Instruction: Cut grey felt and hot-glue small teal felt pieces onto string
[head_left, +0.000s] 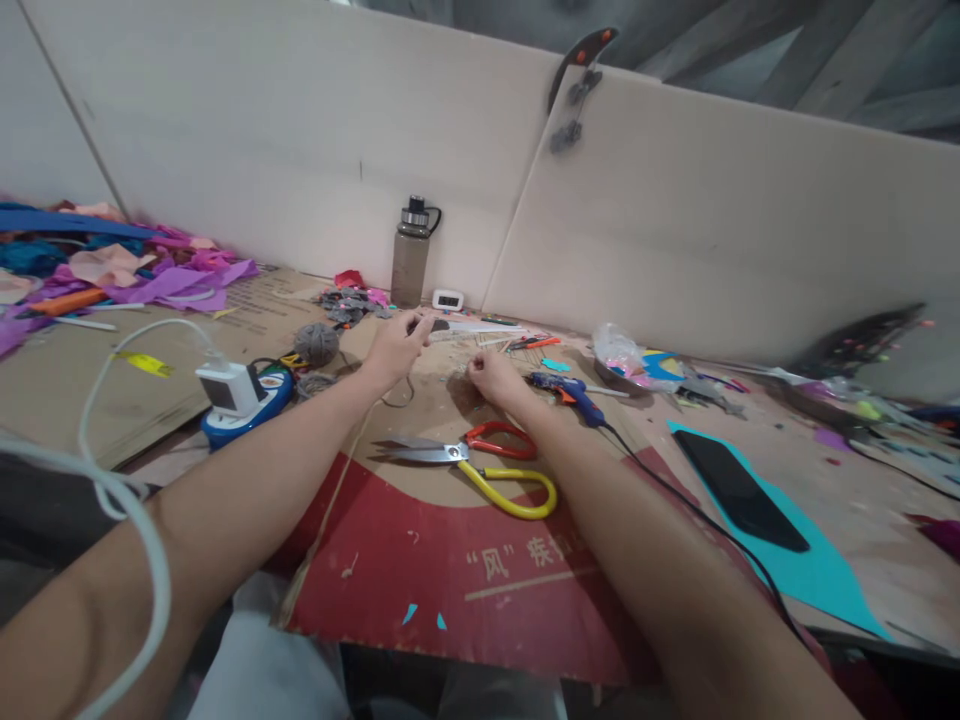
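Note:
My left hand [400, 350] is raised over the far part of the cardboard, its fingers curled in a pinch. Just beyond its fingertips lies a long pale blade-like strip [476, 328] with a dark end; I cannot tell if they touch. My right hand [495, 378] is closed near the board's surface, fingertips pressed together; anything in them is too small to make out. Between my forearms lie open scissors [456, 454] with one red and one yellow handle. A blue glue gun [574, 395] rests right of my right hand. A grey yarn ball [316, 343] sits left of my left hand.
A red-and-brown cardboard sheet [390, 570] covers the table's front. A power strip [247, 405] with a white charger and cable is at left. A bottle [411, 255] stands by the partition. A phone [739, 490] lies on turquoise sheet at right. Coloured scraps [180, 280] pile up far left.

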